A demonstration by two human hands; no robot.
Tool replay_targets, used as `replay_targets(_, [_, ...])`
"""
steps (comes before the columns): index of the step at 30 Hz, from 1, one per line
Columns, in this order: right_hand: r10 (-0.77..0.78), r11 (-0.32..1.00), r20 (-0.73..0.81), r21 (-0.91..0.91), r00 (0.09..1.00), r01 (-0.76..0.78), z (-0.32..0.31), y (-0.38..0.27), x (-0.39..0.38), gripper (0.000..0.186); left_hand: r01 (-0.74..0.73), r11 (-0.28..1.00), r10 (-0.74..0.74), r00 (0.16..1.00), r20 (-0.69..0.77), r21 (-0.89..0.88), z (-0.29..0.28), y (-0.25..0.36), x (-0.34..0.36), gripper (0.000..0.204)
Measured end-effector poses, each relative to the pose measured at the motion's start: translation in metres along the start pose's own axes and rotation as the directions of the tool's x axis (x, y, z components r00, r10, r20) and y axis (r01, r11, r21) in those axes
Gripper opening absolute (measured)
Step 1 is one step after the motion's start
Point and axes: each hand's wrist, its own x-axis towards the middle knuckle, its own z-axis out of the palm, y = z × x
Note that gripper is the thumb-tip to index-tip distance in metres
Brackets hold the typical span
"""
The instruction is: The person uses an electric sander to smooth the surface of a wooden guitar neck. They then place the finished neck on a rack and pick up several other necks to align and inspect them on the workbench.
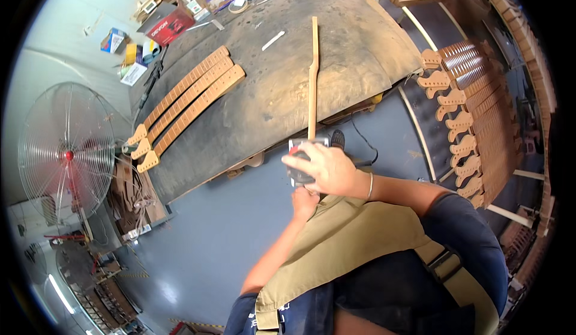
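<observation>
A pale wooden guitar neck (313,92) juts over the front edge of the workbench toward my body, seen edge-on. My right hand (336,170) is wrapped over the top of a small power sander (298,166) with a dark body, a red part and a flat pad. The sander rests over the near part of the neck and hides it. Just below, my left hand (305,204) is closed in a fist around the neck's near end, which is mostly covered by the hand and sander. Three more guitar necks (195,98) with fretboards up lie side by side on the bench's left.
The dark, dusty workbench (270,89) has boxes (171,26) and a tape roll (238,6) at its far left. A caged fan (67,155) stands left. Many stacked guitar necks (474,119) fill a rack at right. A black cable (367,137) hangs beside the bench.
</observation>
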Motion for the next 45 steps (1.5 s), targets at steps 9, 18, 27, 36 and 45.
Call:
replay_targets(9, [0.158,0.965,-0.477,-0.11,0.865,-0.237,-0.041,0.084,0.08,0.057,0.037,0.981,-0.035,0.999,0.016,-0.193,-0.012,0.025,-0.004,0.032])
replay_targets(18, [0.055,0.998,-0.138,0.039,0.989,-0.05,0.0,0.018,-0.002,0.074,-0.012,0.961,0.049,0.991,0.126,-0.276,-0.01,-0.028,0.014,0.022])
replay_targets(27, [0.217,0.975,-0.43,0.045,0.876,-0.219,-0.009,0.065,0.058,0.063,0.099,0.93,-0.001,0.964,0.267,-0.354,-0.043,0.002,0.013,0.019])
replay_targets(36, [0.154,0.988,-0.319,0.078,0.935,-0.136,-0.007,0.062,0.04,0.065,0.178,0.841,0.032,0.927,0.374,-0.511,-0.054,0.002,0.014,0.016])
replay_targets(45, [0.179,0.983,-0.339,0.106,0.924,-0.151,0.013,0.05,0.014,0.066,0.39,0.699,-0.016,0.846,0.532,-0.599,-0.066,0.015,0.016,0.018])
